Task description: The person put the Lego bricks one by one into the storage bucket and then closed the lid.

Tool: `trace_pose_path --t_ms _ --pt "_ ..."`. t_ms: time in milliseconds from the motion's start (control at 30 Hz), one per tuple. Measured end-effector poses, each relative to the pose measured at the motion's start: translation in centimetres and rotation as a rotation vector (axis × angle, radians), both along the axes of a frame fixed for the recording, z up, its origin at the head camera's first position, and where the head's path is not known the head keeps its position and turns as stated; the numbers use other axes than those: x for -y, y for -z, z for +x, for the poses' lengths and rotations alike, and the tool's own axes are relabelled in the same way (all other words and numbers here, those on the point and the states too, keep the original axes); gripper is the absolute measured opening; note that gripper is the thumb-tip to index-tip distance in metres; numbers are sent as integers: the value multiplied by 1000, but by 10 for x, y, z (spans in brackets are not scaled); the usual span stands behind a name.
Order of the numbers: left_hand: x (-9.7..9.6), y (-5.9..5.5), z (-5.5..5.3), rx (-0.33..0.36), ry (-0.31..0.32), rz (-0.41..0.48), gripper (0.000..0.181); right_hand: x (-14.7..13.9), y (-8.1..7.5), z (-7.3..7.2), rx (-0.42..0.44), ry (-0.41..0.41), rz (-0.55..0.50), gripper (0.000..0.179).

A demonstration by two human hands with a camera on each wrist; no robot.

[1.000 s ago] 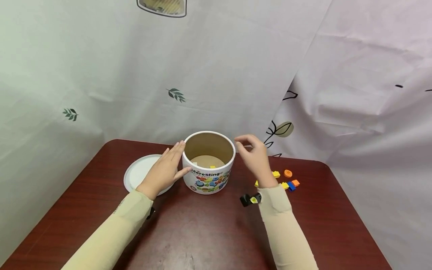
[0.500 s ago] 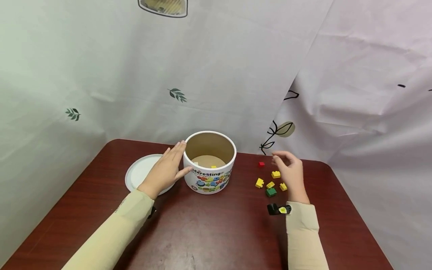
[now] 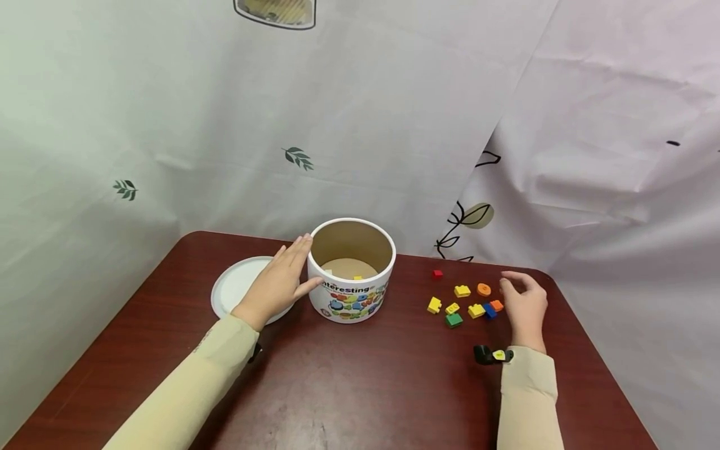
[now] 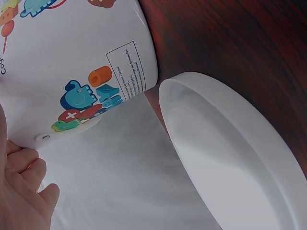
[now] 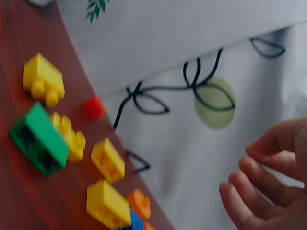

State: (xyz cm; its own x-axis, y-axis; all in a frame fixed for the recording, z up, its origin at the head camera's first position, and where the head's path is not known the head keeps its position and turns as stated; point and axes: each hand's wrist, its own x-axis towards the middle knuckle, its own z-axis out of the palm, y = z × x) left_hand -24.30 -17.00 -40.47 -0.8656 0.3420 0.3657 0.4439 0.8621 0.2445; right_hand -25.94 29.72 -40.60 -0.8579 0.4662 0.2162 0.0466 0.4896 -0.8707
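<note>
My left hand [image 3: 277,284] rests with straight fingers along the left side of a white round bucket [image 3: 350,300], printed with colourful toy pictures. In the left wrist view, its fingers [image 4: 31,172] lie by the bucket's wall [image 4: 62,43]. My right hand [image 3: 524,306] is over the table at the right, its fingers loosely bent and holding nothing. Left of it lie toy building bricks: a green brick [image 3: 454,320], a blue brick [image 3: 490,310], a red brick [image 3: 437,274], several yellow bricks [image 3: 462,291] and an orange round piece [image 3: 484,289]. A yellow piece [image 3: 357,277] shows inside the bucket.
A white lid [image 3: 232,287] lies on the dark red table [image 3: 360,387], left of the bucket and partly behind my left forearm. A pale printed curtain [image 3: 360,125] hangs behind the table's back edge. An orange brick [image 3: 497,305] touches the blue one.
My right hand has moved right from beside the bucket's rim, past the bricks, uncovering them. My left hand has stayed at the bucket.
</note>
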Motion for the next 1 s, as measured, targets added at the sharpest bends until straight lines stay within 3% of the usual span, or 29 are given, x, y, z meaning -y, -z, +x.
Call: trace_pose_path --t_ms 133,333,667,1000 --pt "1 0 1 -11 0 1 88 -12 8 -2 79 47 48 32" --pt "1 -1 1 -5 -2 -1 89 -28 28 -5 165 21 89 33" --pt "-2 -1 0 5 3 -9 88 -46 48 -2 297 -37 35 44" --pt "-1 -2 1 9 -2 2 88 -42 53 -7 316 -86 148 48"
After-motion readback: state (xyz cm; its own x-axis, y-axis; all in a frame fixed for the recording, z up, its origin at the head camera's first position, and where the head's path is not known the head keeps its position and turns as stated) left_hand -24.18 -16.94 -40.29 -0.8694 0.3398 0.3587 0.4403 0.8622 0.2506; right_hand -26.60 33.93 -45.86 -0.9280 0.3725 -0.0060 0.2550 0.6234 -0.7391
